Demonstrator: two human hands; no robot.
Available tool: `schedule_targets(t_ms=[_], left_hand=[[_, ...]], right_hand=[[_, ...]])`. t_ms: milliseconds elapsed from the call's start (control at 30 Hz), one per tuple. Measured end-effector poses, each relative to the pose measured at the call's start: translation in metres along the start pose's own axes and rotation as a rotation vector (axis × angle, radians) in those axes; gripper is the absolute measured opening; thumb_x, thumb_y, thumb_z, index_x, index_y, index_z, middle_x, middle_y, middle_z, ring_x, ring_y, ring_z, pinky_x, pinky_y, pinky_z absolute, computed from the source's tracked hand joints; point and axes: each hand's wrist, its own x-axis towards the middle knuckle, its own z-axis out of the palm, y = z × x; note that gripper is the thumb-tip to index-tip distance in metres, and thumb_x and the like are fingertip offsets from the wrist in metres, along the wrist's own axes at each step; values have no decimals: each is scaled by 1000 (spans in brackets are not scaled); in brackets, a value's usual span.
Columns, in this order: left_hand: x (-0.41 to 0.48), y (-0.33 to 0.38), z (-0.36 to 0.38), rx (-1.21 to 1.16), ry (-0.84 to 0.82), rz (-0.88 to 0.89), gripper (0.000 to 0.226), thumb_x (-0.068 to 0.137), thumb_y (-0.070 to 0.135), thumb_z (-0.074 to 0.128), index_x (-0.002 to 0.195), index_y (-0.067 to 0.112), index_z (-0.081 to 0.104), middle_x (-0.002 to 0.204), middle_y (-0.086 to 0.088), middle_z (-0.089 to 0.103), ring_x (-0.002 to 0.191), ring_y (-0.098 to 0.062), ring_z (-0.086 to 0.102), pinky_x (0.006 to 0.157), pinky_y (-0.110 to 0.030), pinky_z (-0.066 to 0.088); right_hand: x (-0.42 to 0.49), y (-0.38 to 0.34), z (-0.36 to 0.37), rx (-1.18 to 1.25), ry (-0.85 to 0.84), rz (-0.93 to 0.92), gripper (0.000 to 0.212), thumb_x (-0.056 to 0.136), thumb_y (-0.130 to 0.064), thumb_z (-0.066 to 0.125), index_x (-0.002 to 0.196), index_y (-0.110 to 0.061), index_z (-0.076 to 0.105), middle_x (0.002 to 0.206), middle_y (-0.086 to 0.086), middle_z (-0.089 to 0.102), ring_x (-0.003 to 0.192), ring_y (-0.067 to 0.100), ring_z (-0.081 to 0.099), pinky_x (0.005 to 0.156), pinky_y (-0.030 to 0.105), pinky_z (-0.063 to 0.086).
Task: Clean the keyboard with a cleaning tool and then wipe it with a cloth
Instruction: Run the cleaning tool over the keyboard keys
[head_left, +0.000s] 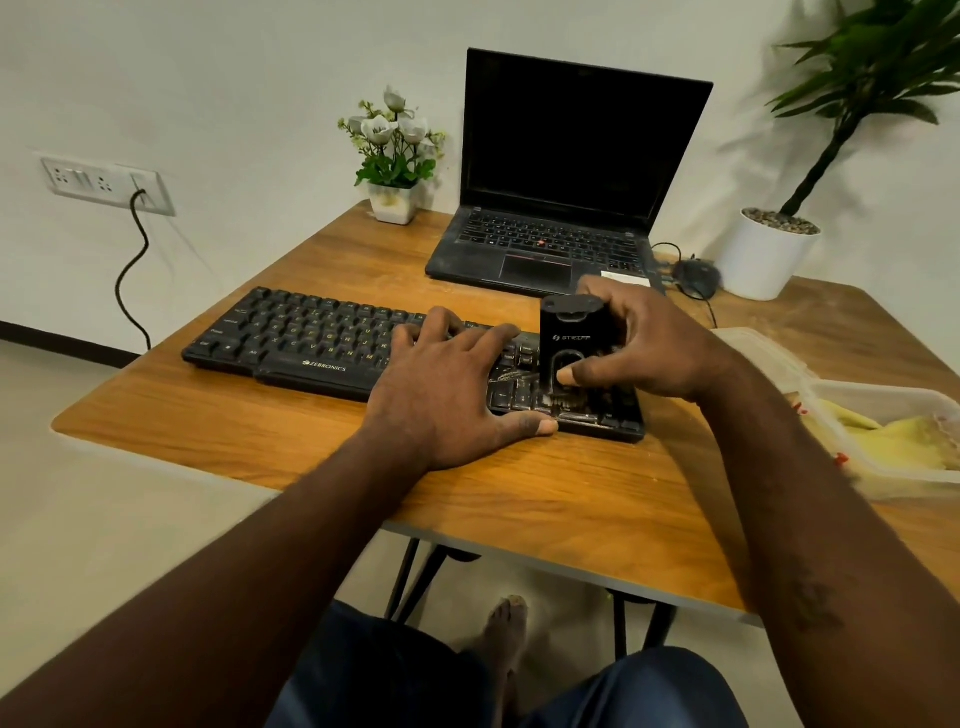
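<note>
A black keyboard (291, 338) lies across the wooden table (545, 493). My left hand (447, 389) rests flat on its right half, fingers spread over the keys and thumb along the front edge. My right hand (644, 348) grips a black box-shaped cleaning tool (566, 338), held upright with its brush end down on the keys at the keyboard's right end. A yellow cloth (904, 436) lies in a clear plastic container (883, 395) at the right.
An open black laptop (561, 208) stands behind the keyboard. Beside it are a small white flower pot (393, 202), a black mouse (698, 278) with its cable, and a large white plant pot (763, 254). A wall socket (104, 184) with a cable is at left.
</note>
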Motion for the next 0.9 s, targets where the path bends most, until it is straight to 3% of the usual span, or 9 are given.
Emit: schedule_targets(t_ms=[133, 267, 433, 667, 767, 900], left_hand=[[-1, 0, 1, -1, 10, 20, 101, 76, 98, 29, 157, 37, 24, 149, 9, 52, 133, -21, 32, 106, -51, 33], [-1, -2, 1, 6, -9, 28, 107, 72, 102, 28, 158, 38, 21, 151, 9, 50, 135, -21, 31, 107, -52, 33], [-1, -2, 1, 8, 5, 28, 106, 73, 100, 27, 157, 37, 23, 149, 9, 52, 134, -21, 32, 106, -54, 33], [0, -1, 3, 23, 19, 32, 104, 74, 101, 24, 157, 37, 24, 148, 8, 53, 135, -23, 31, 106, -53, 32], [-1, -1, 2, 18, 24, 38, 104, 76, 99, 23, 157, 35, 25, 148, 8, 54, 134, -23, 32, 106, -53, 32], [-3, -1, 0, 20, 8, 43, 105, 76, 97, 16, 158, 32, 24, 146, 7, 55, 131, -23, 32, 104, -52, 33]], right_hand=[[-5, -2, -1, 39, -99, -6, 52, 70, -16, 90, 114, -15, 62, 107, 5, 73, 98, 19, 73, 82, 39, 63], [-7, -7, 8, -92, 73, -73, 39, 74, -13, 90, 99, -20, 61, 94, -5, 67, 88, 16, 69, 77, 49, 60], [-37, -15, 27, -285, 143, -226, 32, 72, -34, 83, 91, -20, 60, 85, -8, 63, 74, 14, 60, 59, 40, 50], [-110, 3, 15, -387, 461, -21, 34, 71, -34, 87, 91, -24, 62, 86, -10, 65, 76, 10, 60, 60, 29, 48], [-96, -10, 41, -415, 474, -13, 38, 72, -24, 89, 97, -22, 62, 93, -9, 65, 82, 2, 59, 64, 13, 46], [-72, -27, 76, -415, 408, -62, 34, 75, -40, 74, 100, -22, 59, 98, -7, 63, 84, 7, 60, 65, 23, 53]])
